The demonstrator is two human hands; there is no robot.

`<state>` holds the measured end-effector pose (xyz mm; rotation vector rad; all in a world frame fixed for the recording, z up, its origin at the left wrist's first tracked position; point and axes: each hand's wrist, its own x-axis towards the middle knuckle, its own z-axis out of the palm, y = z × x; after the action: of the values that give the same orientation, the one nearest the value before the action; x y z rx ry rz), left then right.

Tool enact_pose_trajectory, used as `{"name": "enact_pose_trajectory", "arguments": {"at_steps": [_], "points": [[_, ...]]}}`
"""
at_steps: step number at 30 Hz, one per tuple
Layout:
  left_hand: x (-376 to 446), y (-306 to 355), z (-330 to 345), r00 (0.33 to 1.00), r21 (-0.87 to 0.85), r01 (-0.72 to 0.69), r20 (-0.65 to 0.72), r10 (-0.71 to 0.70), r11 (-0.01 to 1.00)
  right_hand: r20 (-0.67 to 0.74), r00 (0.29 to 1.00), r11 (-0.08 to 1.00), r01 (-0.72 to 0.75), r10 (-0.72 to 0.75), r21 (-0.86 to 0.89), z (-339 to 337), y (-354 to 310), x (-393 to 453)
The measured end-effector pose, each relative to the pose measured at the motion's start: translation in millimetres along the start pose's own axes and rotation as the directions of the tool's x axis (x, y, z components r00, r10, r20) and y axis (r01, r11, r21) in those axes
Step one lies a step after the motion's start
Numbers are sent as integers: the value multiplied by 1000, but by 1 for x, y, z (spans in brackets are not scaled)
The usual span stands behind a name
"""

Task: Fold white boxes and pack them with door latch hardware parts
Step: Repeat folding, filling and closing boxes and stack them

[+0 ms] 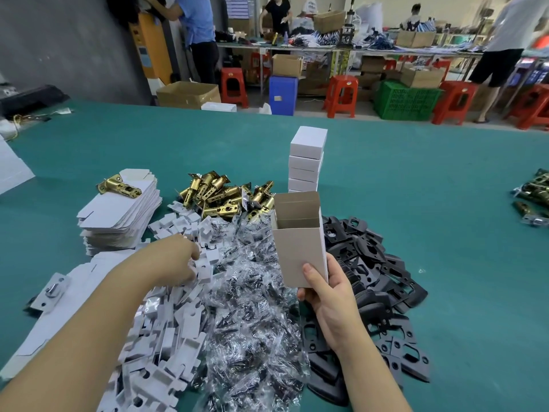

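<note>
A green table (416, 188) carries several heaps close together. At the far middle lies a pile of brass latch bolts (225, 194); one more brass latch (118, 185) rests on top of a stack of flat box blanks (118, 215) at the left. In front of that stack spreads a heap of white card inserts (166, 331), and just beside it, toward the centre, a heap of small clear bags of screws (249, 307). To the right of the bags lies a pile of black strike plates (383, 281), partly hidden behind the right forearm. A tower of closed white boxes (307, 159) stands upright behind the heaps. Near the left edge a silver latch plate (50, 289) lies on more flat white card. At the far right edge of the table sits a separate cluster of dark latch parts (534, 197), well apart from the rest.

No writing can be read on any box or part.

The right hand (329, 292) grips a folded white box (300, 239) by its lower end, thumb across the front face, holding it upright above the screw bags and strike plates. Its top is open, the lid flap standing up at the back, and the inside shows plain grey-brown card. The left hand (178, 263) reaches into the card inserts, fingers curled round one white insert (205, 269).

Beyond the table are red stools (341, 95), a green crate (407, 99), cardboard cartons and people standing at work benches.
</note>
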<state>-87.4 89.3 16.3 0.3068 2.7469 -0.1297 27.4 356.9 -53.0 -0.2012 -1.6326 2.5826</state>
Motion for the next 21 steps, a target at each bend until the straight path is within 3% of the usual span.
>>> {"name": "enact_pose_trajectory", "arguments": {"at_steps": [3, 9, 12, 15, 18, 21], "points": [[-2, -3, 4, 998, 72, -16, 56, 12, 997, 10, 1000, 1000, 5, -5, -1, 0, 1, 0], [-2, 0, 6, 1000, 96, -25, -2, 25, 995, 12, 1000, 1000, 0, 1, -16, -1, 3, 1], [-3, -2, 3, 996, 7, -32, -82, 32, 999, 2, 1000, 1000, -2, 2, -13, -2, 4, 2], [-5, 2, -3, 966, -209, -98, -254, 43, 973, 9, 1000, 1000, -3, 3, -18, -2, 4, 3], [-14, 15, -12, 926, -530, -259, -374, 52, 807, 7, 1000, 1000, -3, 3, -14, -2, 5, 3], [-27, 34, -20, 883, -693, -437, -451, 128, 573, 10, 1000, 1000, -4, 5, -24, -2, 5, 3]]}}
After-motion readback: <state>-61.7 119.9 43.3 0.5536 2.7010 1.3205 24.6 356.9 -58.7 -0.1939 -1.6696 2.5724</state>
